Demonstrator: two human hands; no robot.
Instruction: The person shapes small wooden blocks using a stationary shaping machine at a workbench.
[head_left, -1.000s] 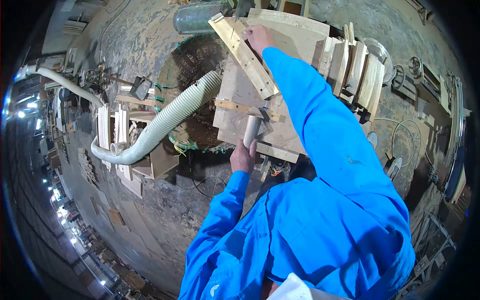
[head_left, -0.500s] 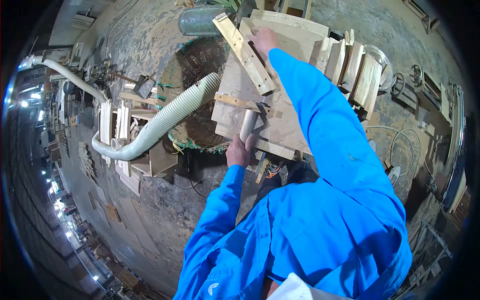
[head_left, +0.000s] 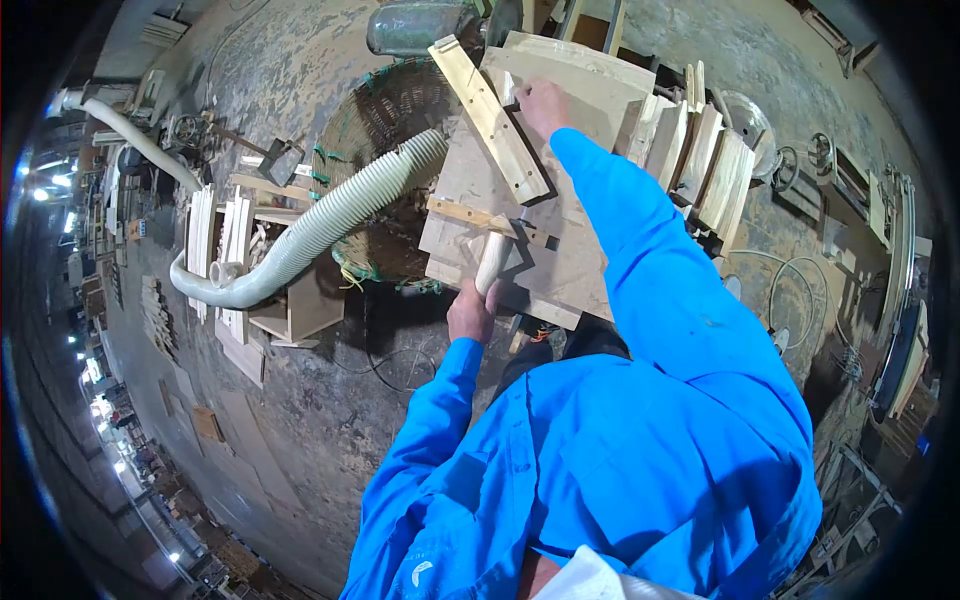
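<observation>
My left hand is closed round the near end of a short, pale piece of wood. Its far end meets a small notched wooden stop by a narrow wooden strip on the worktable. Towards the far side of the table, my right hand has its fingers bent, with a small pale wood piece at the fingertips. Between the hands, a long wooden bar with dark holes lies at a slant across the tabletop.
A ribbed hose reaches over a woven basket left of the table. Several wooden pieces stand along the table's right side. A green motor housing sits behind the basket. Stacked strips stand farther left.
My right hand has moved back slightly towards me, and a pale wood piece now shows at its fingertips. The wood in my left hand has turned and shows a lighter face.
</observation>
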